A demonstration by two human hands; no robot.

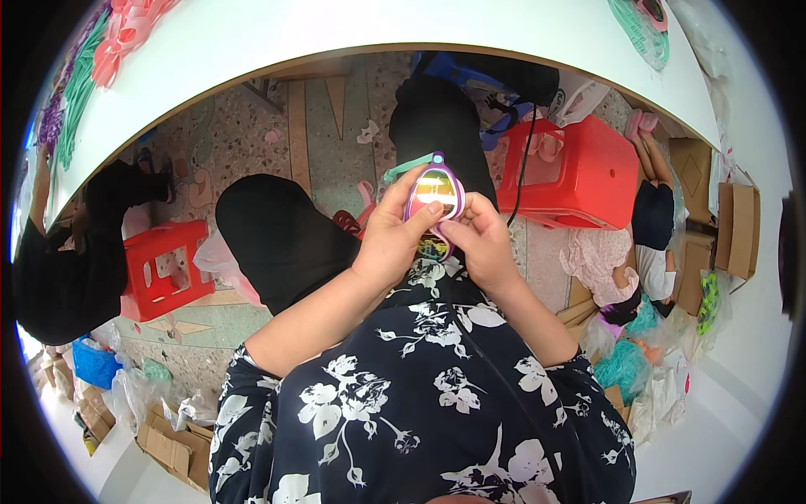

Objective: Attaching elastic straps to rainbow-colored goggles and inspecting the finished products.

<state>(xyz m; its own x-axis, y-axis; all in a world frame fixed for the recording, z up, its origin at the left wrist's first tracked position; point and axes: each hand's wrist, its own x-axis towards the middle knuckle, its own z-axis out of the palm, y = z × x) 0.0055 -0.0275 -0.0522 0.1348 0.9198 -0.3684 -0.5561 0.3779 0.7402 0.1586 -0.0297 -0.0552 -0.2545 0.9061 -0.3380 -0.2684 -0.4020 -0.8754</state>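
Between my two hands, above my lap, is a pair of swim goggles (436, 195) with purple rims, mirrored lenses and a teal strap. My left hand (393, 227) grips the goggles from the left, its thumb lying over the middle near the upper lens. From the right, my right hand (480, 239) pinches the frame close to the nose piece, fingers curled. The teal strap (401, 168) runs out past the left fingers at the upper end. The lower lens (432, 246) is partly covered by my hands.
A white table (336, 25) curves across the far side, with pink and green straps (126, 42) at left and bagged goggles (645, 34) at right. Red stools stand at right (579, 172) and left (164, 269). Another person (75, 244) sits at left; a child (653, 210) is at right beside cardboard boxes (737, 227).
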